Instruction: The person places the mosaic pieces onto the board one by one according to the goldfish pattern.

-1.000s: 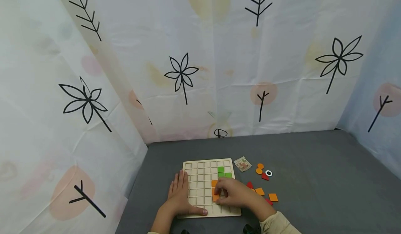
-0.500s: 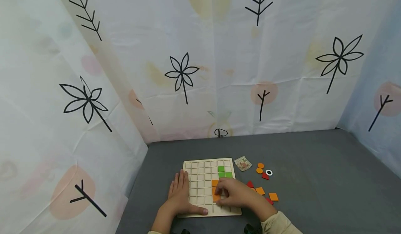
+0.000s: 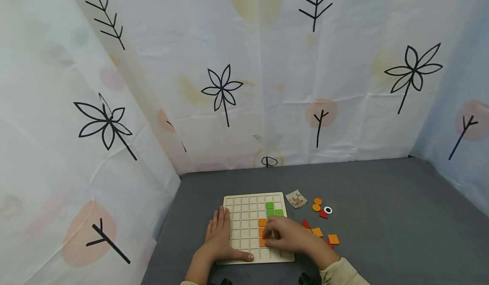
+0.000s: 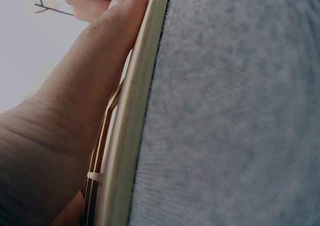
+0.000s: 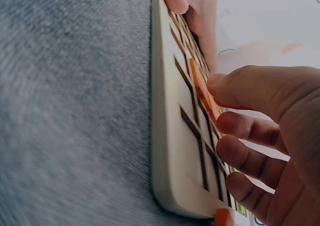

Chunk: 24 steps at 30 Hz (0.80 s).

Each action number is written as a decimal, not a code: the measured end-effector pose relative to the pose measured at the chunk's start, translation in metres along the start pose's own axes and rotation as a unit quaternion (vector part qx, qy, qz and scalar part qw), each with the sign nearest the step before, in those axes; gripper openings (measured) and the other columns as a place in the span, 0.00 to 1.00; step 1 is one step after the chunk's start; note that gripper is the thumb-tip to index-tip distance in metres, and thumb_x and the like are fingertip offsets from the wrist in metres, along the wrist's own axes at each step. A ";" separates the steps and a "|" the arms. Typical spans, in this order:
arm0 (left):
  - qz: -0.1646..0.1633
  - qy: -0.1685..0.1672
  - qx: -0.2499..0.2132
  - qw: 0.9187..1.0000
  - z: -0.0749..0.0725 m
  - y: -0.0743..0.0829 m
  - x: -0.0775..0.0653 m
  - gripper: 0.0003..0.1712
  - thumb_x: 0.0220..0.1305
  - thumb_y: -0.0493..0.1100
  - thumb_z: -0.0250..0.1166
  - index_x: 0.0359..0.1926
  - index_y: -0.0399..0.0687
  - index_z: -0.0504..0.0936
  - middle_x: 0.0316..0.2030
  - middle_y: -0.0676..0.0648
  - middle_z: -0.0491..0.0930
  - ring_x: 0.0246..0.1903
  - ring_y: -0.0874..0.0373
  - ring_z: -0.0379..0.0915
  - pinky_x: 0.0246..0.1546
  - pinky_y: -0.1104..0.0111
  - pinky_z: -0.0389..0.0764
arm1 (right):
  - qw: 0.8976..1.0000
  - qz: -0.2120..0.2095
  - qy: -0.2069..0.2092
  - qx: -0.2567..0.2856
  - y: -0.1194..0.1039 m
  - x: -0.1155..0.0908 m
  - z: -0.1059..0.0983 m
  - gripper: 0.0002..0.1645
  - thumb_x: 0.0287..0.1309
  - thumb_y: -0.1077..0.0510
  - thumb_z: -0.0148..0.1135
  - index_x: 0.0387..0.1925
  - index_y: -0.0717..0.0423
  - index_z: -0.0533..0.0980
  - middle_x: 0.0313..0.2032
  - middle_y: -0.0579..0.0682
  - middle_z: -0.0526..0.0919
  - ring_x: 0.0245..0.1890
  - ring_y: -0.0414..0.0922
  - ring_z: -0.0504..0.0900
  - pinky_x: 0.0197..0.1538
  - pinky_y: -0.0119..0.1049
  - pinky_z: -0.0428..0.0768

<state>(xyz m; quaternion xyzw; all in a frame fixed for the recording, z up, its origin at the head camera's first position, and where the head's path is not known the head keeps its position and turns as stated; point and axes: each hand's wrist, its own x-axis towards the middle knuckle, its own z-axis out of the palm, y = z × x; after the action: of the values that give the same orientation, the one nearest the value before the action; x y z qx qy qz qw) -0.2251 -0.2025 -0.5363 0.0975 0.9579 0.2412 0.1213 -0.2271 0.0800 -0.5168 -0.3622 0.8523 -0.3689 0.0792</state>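
Observation:
A pale wooden grid board [image 3: 240, 200] lies on the grey table. My left hand [image 3: 219, 238] rests flat along its left side, fingers straight and thumb on the near edge. An orange square tile [image 3: 262, 242] sits at the board's grid, with my right hand [image 3: 284, 234] pinching it between thumb and fingertips. In the right wrist view the thumb touches this orange tile [image 5: 202, 88]; the other fingers are bent. Directly beyond it in the same column are two more orange tiles [image 3: 262, 222]. Green square tiles [image 3: 270, 212] fill cells near the far right; the hand partly covers that side.
Right of the board lie loose orange squares [image 3: 333, 239], red pieces [image 3: 323, 214], orange discs [image 3: 318, 201] and a white ring [image 3: 327, 210] with a dark centre. A small patterned card [image 3: 296, 199] lies by the far right corner. Printed cloth [image 3: 267, 128] hangs behind the table.
The nearest orange tile has shifted slightly toward the person and now lines up with its cell, with the right fingers moving along. The left hand has stayed in place.

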 end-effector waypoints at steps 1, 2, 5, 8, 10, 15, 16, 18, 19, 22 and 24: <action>-0.001 -0.001 -0.002 1.000 0.000 0.000 0.000 0.98 0.28 0.84 0.81 0.86 0.40 0.37 0.86 0.37 0.29 0.85 0.35 0.26 0.82 0.35 0.40 | 1.000 -0.003 0.003 0.000 0.000 -0.001 -0.001 0.02 0.68 0.55 0.73 0.40 0.46 0.88 0.38 0.39 0.80 0.30 0.28 0.74 0.37 0.26 0.78; -0.001 -0.001 -0.003 1.000 0.000 0.000 0.000 0.99 0.28 0.84 0.81 0.86 0.40 0.37 0.86 0.37 0.29 0.85 0.35 0.25 0.82 0.35 0.40 | 1.000 -0.005 0.007 0.000 0.001 -0.002 -0.003 0.02 0.68 0.55 0.73 0.40 0.46 0.88 0.38 0.39 0.81 0.30 0.28 0.74 0.37 0.26 0.78; 0.000 0.001 -0.007 1.000 0.000 0.001 -0.001 0.99 0.27 0.84 0.82 0.86 0.40 0.37 0.86 0.37 0.29 0.85 0.35 0.25 0.82 0.35 0.39 | 1.000 -0.013 0.022 0.000 0.001 -0.006 -0.010 0.03 0.69 0.57 0.72 0.41 0.47 0.88 0.39 0.41 0.82 0.30 0.28 0.74 0.36 0.26 0.78; 0.000 0.004 -0.008 1.000 0.000 0.001 -0.001 0.99 0.27 0.84 0.82 0.86 0.40 0.37 0.86 0.37 0.29 0.85 0.35 0.25 0.82 0.35 0.39 | 0.999 -0.014 0.034 0.002 0.001 -0.013 -0.023 0.04 0.71 0.58 0.70 0.43 0.50 0.88 0.41 0.44 0.82 0.31 0.28 0.73 0.36 0.27 0.79; -0.001 0.004 -0.007 1.000 0.000 0.001 -0.001 0.99 0.27 0.84 0.82 0.86 0.40 0.37 0.86 0.37 0.29 0.85 0.35 0.26 0.82 0.36 0.40 | 0.999 -0.011 0.043 -0.007 0.001 -0.018 -0.033 0.04 0.71 0.58 0.70 0.44 0.51 0.88 0.41 0.45 0.82 0.30 0.31 0.75 0.37 0.31 0.80; -0.004 0.001 -0.005 1.000 -0.001 0.001 -0.001 0.99 0.27 0.84 0.82 0.86 0.41 0.37 0.86 0.37 0.29 0.86 0.36 0.25 0.82 0.36 0.39 | 0.997 0.014 0.071 -0.039 0.007 -0.036 -0.054 0.04 0.70 0.57 0.71 0.43 0.50 0.88 0.41 0.44 0.83 0.39 0.48 0.85 0.52 0.46 0.86; -0.004 0.000 -0.004 1.000 -0.001 0.001 -0.001 0.99 0.27 0.84 0.82 0.86 0.41 0.37 0.86 0.37 0.29 0.86 0.36 0.25 0.82 0.36 0.39 | 0.996 0.018 0.074 -0.040 0.010 -0.039 -0.058 0.04 0.70 0.57 0.71 0.43 0.50 0.88 0.41 0.44 0.83 0.39 0.48 0.84 0.52 0.45 0.86; -0.005 -0.002 -0.006 1.000 -0.001 0.001 -0.001 0.99 0.27 0.84 0.82 0.86 0.41 0.37 0.86 0.37 0.29 0.86 0.36 0.25 0.82 0.36 0.39 | 0.996 0.024 0.081 -0.032 0.016 -0.047 -0.064 0.04 0.70 0.57 0.71 0.43 0.51 0.87 0.42 0.45 0.83 0.38 0.45 0.84 0.42 0.37 0.84; -0.005 -0.002 -0.006 1.000 -0.001 0.001 -0.002 0.99 0.27 0.84 0.82 0.86 0.41 0.37 0.86 0.37 0.28 0.86 0.36 0.25 0.82 0.36 0.39 | 0.996 0.026 0.085 -0.028 0.020 -0.050 -0.067 0.04 0.70 0.57 0.71 0.44 0.52 0.87 0.42 0.46 0.82 0.34 0.40 0.80 0.35 0.33 0.80; -0.004 -0.003 -0.008 1.000 -0.001 0.002 -0.002 0.99 0.27 0.83 0.82 0.87 0.41 0.36 0.86 0.38 0.28 0.86 0.36 0.25 0.82 0.36 0.39 | 0.994 0.031 0.101 -0.025 0.031 -0.060 -0.076 0.05 0.70 0.57 0.71 0.44 0.53 0.86 0.41 0.46 0.80 0.28 0.32 0.71 0.31 0.30 0.75; -0.004 -0.002 -0.009 1.000 -0.001 0.002 -0.002 0.99 0.27 0.83 0.82 0.87 0.41 0.36 0.86 0.38 0.28 0.86 0.36 0.25 0.82 0.35 0.40 | 0.992 0.035 0.115 -0.036 0.036 -0.066 -0.080 0.05 0.69 0.58 0.72 0.44 0.54 0.86 0.40 0.45 0.80 0.27 0.30 0.69 0.31 0.30 0.74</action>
<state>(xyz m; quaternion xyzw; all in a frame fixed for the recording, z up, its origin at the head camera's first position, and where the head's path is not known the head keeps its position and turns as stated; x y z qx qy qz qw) -0.2234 -0.2019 -0.5340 0.0934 0.9559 0.2491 0.1246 -0.2315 0.1875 -0.4928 -0.2900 0.8805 -0.3745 -0.0199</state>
